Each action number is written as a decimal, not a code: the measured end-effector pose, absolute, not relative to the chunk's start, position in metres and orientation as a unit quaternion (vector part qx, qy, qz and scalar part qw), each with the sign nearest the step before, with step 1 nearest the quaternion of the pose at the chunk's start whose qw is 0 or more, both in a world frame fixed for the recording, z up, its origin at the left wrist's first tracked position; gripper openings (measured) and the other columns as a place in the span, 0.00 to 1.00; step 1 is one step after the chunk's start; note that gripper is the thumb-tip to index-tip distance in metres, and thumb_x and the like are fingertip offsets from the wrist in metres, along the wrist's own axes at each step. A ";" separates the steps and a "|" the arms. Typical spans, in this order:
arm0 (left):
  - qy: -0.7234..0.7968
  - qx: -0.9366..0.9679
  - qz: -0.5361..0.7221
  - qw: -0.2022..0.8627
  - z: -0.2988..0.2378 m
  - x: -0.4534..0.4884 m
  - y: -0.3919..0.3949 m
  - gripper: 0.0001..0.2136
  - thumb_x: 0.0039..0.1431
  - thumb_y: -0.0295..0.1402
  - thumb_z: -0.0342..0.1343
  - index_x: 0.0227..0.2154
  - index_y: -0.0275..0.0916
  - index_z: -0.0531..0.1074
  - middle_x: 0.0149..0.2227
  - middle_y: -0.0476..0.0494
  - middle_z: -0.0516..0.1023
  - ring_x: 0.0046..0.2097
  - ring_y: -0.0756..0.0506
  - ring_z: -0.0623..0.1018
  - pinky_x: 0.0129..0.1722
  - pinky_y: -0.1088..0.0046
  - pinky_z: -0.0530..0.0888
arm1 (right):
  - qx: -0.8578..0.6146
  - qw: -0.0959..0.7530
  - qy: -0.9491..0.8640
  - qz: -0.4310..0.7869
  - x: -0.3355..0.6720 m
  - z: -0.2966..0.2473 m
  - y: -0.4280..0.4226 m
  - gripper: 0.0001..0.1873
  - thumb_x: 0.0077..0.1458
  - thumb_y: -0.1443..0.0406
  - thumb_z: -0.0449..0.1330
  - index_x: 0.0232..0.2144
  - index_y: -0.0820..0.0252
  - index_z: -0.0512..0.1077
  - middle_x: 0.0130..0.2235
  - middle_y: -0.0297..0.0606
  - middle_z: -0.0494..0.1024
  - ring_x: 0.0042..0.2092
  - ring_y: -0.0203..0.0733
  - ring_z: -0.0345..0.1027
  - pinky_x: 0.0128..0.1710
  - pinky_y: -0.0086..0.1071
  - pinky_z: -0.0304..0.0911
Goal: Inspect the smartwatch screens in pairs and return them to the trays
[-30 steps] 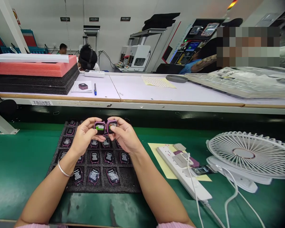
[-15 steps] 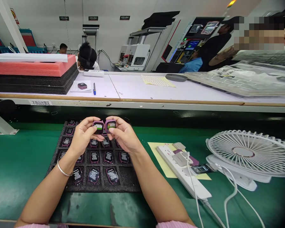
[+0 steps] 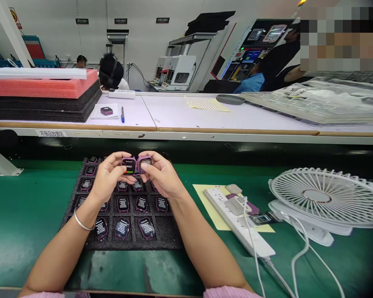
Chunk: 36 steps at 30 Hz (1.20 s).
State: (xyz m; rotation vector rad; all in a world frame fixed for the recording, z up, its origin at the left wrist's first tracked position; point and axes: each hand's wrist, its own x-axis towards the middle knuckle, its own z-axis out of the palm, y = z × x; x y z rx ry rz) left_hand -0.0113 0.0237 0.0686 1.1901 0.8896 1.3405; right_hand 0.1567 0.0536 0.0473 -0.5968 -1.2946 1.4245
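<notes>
Between the thumb and fingers of my left hand (image 3: 112, 174) is a purple smartwatch body (image 3: 129, 165), its screen lit with a red and green strip low down. My right hand (image 3: 161, 174) pinches a second purple smartwatch body (image 3: 145, 162) close beside it, my thumb lying over part of its screen. Both are held up above a black foam tray (image 3: 168, 231). Rows of similar watch bodies, such as one watch (image 3: 123, 204), sit in the tray's compartments with white text on their screens. My forearms hide some of the compartments.
Right of the tray, a white power strip (image 3: 239, 223) lies on yellow paper (image 3: 202, 191), with cables trailing forward. A white fan (image 3: 323, 196) stands beyond it. The raised shelf (image 3: 174, 116) carries foam stacks (image 3: 43, 103), a pen (image 3: 122, 114) and plastic trays (image 3: 298, 105). Other people are in the background.
Both watch screens have changed: the green and white areas gave way to mostly dark displays, with a red and green strip on the left one. My hands stay almost in place.
</notes>
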 end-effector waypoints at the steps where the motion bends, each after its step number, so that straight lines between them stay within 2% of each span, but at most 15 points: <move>1: 0.374 0.501 0.564 0.539 0.069 -0.011 0.024 0.17 0.49 0.32 0.59 0.43 0.36 0.71 0.36 0.49 0.79 0.25 0.48 0.82 0.27 0.71 0.83 | -0.249 0.534 -0.546 0.596 0.157 0.047 0.053 0.17 0.51 0.59 0.69 0.41 0.57 0.72 0.33 0.30 0.73 0.23 0.28 0.63 0.22 0.27 0.62; 9: 0.371 0.500 0.572 0.534 0.070 -0.011 0.023 0.18 0.49 0.31 0.60 0.45 0.37 0.70 0.39 0.48 0.78 0.26 0.49 0.82 0.28 0.73 0.83 | -0.225 0.522 -0.561 0.601 0.159 0.048 0.053 0.20 0.47 0.69 0.65 0.45 0.56 0.71 0.35 0.31 0.74 0.26 0.31 0.68 0.27 0.29 0.66; 17: 0.388 0.510 0.573 0.511 0.069 -0.010 0.025 0.17 0.50 0.32 0.61 0.44 0.37 0.70 0.41 0.46 0.79 0.24 0.51 0.81 0.27 0.73 0.82 | -0.236 0.521 -0.559 0.600 0.159 0.046 0.054 0.16 0.54 0.62 0.65 0.45 0.57 0.71 0.34 0.31 0.75 0.26 0.32 0.70 0.27 0.30 0.67; 28: 0.390 0.523 0.569 0.501 0.067 -0.012 0.026 0.19 0.51 0.30 0.60 0.48 0.37 0.70 0.44 0.44 0.78 0.27 0.50 0.82 0.31 0.72 0.82 | -0.227 0.520 -0.566 0.599 0.160 0.047 0.054 0.20 0.48 0.70 0.63 0.46 0.56 0.70 0.34 0.30 0.75 0.26 0.32 0.71 0.28 0.30 0.67; 31: 0.380 0.536 0.585 0.476 0.075 -0.009 0.013 0.23 0.49 0.26 0.62 0.51 0.39 0.70 0.48 0.42 0.78 0.33 0.51 0.81 0.36 0.74 0.81 | -0.236 0.527 -0.560 0.594 0.159 0.047 0.055 0.21 0.49 0.69 0.64 0.47 0.55 0.70 0.37 0.32 0.77 0.27 0.33 0.71 0.30 0.30 0.68; 33: 0.336 0.545 0.574 0.511 0.084 -0.007 -0.008 0.27 0.48 0.22 0.64 0.53 0.42 0.70 0.47 0.43 0.78 0.39 0.50 0.81 0.40 0.77 0.79 | -0.234 0.529 -0.558 0.595 0.158 0.047 0.055 0.25 0.50 0.68 0.65 0.51 0.53 0.69 0.42 0.35 0.77 0.31 0.34 0.73 0.34 0.32 0.71; 36: 0.205 0.552 0.430 0.685 0.095 -0.009 -0.050 0.30 0.48 0.23 0.68 0.55 0.47 0.72 0.42 0.44 0.80 0.39 0.47 0.81 0.36 0.78 0.78 | -0.220 0.499 -0.570 0.615 0.157 0.051 0.048 0.30 0.52 0.66 0.67 0.57 0.49 0.67 0.46 0.36 0.76 0.38 0.38 0.76 0.42 0.35 0.73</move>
